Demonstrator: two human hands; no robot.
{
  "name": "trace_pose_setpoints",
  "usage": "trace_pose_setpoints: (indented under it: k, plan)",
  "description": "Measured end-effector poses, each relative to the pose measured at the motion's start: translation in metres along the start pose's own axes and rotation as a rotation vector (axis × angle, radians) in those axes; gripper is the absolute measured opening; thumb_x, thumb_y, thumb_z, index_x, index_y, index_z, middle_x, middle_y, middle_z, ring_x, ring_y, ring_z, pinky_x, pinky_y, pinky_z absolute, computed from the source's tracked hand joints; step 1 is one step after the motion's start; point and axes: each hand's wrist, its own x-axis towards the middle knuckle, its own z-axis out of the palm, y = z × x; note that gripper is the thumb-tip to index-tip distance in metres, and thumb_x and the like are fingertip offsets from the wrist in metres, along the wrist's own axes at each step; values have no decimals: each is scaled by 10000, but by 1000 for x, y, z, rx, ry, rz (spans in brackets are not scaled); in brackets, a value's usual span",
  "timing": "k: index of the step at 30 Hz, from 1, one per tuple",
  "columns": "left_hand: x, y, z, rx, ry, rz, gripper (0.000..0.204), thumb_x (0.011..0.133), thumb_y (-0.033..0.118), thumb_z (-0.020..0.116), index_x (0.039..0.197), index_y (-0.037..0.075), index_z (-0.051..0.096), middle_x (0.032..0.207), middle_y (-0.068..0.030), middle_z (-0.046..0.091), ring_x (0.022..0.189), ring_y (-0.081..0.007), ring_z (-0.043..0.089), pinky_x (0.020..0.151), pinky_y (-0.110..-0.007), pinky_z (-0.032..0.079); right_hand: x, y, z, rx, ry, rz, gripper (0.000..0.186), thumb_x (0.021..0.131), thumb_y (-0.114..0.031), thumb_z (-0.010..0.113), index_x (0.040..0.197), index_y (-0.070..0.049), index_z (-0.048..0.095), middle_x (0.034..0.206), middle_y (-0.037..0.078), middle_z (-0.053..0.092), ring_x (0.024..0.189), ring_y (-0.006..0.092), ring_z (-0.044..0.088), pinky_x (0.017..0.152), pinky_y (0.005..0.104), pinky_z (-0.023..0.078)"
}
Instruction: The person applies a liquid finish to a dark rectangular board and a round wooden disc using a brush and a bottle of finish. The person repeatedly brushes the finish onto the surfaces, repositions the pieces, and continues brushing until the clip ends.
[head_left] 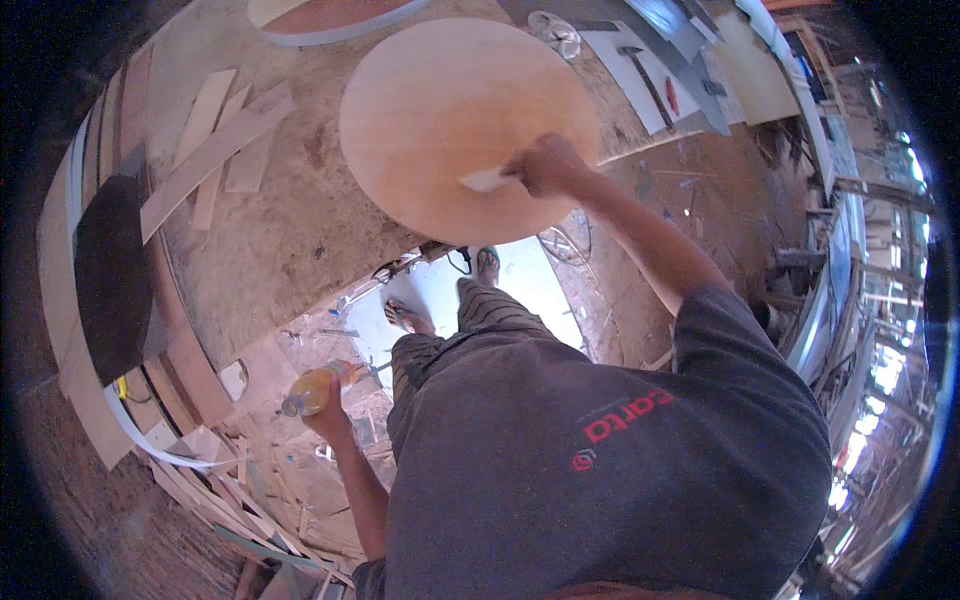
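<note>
Low at your left side, your left hand [326, 418] is wrapped around a clear bottle [316, 389] of yellow-orange liquid, tipped sideways. Ahead, the pale round board [440, 110] lies on the worn workbench [265, 275], jutting past its near edge above the littered floor [700, 190], and your right hand [548, 168] is closed on a flat white piece [485, 181] against the board's face. Farther out, thin wood strips [210, 180] lie to the left, and a hammer [654, 88] rests on a white sheet [622, 88] to the right.
</note>
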Motion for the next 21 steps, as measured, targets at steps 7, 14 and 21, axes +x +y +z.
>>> trace_pose_setpoints:
  k: [7, 14, 21]
  plan:
    - [29, 4, -21, -75, -231, 81, 608, 761, 25, 889, 1290, -26, 594, 1265, -128, 637, 1131, -229, 633, 1007, -380, 527, -100, -34, 44, 230, -27, -44, 287, 837, -201, 684, 1088, -281, 799, 1002, 60, 768, 1001, 289, 711, 910, 457, 530]
    - [35, 76, -9, 31, -402, 81, 632, 766, 43, 881, 1316, -33, 580, 1286, -138, 636, 1170, -246, 627, 1022, -382, 520, 22, -73, 15, 260, 643, 63, 306, 878, -83, 675, 1167, -159, 743, 1150, 70, 726, 1088, 283, 670, 979, 454, 490]
    - [37, 117, -1, -68, -329, 141, 594, 800, 38, 843, 1324, -35, 574, 1302, -148, 626, 1191, -253, 618, 1051, -395, 502, 68, -45, -13, 10, 414, 180, 250, 924, -237, 603, 1117, -257, 761, 1098, 60, 748, 1052, 285, 704, 995, 595, 465]
